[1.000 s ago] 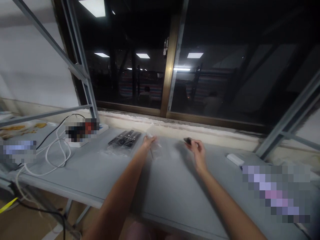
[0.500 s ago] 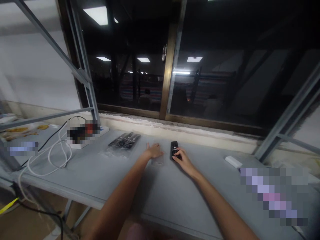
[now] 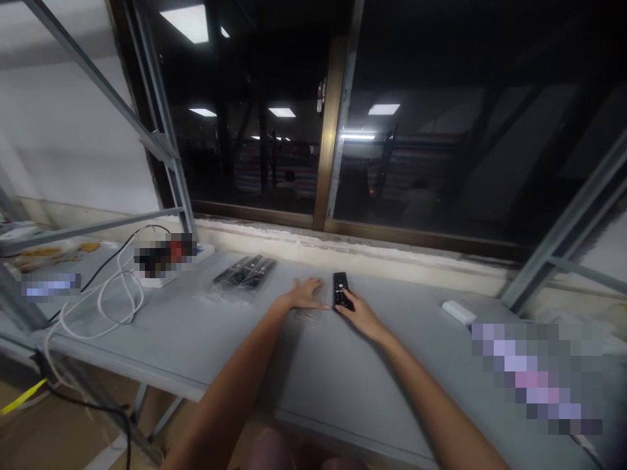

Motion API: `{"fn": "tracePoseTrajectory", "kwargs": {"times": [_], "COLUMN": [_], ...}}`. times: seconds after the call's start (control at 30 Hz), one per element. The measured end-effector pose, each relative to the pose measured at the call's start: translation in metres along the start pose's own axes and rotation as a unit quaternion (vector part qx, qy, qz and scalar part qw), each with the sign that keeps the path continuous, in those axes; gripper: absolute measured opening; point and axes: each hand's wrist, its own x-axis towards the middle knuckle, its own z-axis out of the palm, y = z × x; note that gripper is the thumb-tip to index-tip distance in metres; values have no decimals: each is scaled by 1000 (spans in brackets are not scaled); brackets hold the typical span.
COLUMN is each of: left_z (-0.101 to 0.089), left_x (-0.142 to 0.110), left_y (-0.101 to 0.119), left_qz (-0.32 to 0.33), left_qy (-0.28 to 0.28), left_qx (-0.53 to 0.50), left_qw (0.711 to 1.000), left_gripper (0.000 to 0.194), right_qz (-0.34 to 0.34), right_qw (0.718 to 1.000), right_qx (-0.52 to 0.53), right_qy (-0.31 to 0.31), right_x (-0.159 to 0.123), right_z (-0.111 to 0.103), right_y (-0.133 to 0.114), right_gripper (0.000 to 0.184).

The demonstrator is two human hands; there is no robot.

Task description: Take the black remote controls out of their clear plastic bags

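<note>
A black remote control with pale buttons lies on the grey table, its top end toward the window. My right hand is closed on its lower right side, thumb and fingers at the edges. Just left of it, my left hand lies flat with fingers spread, its thumb stretched toward the remote's lower end. Beneath the left hand is a thin clear plastic bag, partly covered. Farther left rest several black remotes in clear plastic sleeves, side by side.
A white power strip with looped white cables stands at the back left. On the right are a small white block and a blurred-out item. Metal frame bars rise at both sides; a window ledge borders the back.
My left hand has spread its fingers, its thumb now reaching closer to the remote. My right hand keeps its hold on the remote, with little movement. The view has shifted slightly.
</note>
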Motion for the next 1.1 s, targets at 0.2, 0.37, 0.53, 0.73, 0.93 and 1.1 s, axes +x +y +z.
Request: {"fn": "tracePoseTrajectory", "kwargs": {"times": [0.2, 0.37, 0.53, 0.73, 0.93, 1.1], "left_z": [1, 1, -2, -24, -34, -39], "left_x": [1, 0, 2, -5, -22, -27], "left_y": [-3, 1, 1, -21, -49, -43], "left_qz": [-8, -9, -7, -93, -316, -311], "left_qy": [21, 10, 53, 275, 284, 266], "left_qx": [-19, -16, -107, -108, 152, 196], "left_qw": [1000, 1000, 993, 951, 892, 891], "left_gripper": [92, 95, 90, 42, 49, 46], "right_qz": [-3, 8, 23, 30, 17, 11], "right_qw": [997, 992, 990, 991, 986, 983], "right_qx": [-74, -126, -136, -126, -153, -164], "right_qy": [-6, -17, -36, -46, -65, -84], "right_x": [-3, -7, -9, -10, -15, -17], "right_z": [5, 6, 4, 3, 1, -1], "right_y": [-2, -7, -10, -14, -21, -27], "right_gripper": [61, 56, 60, 64, 62, 62]}}
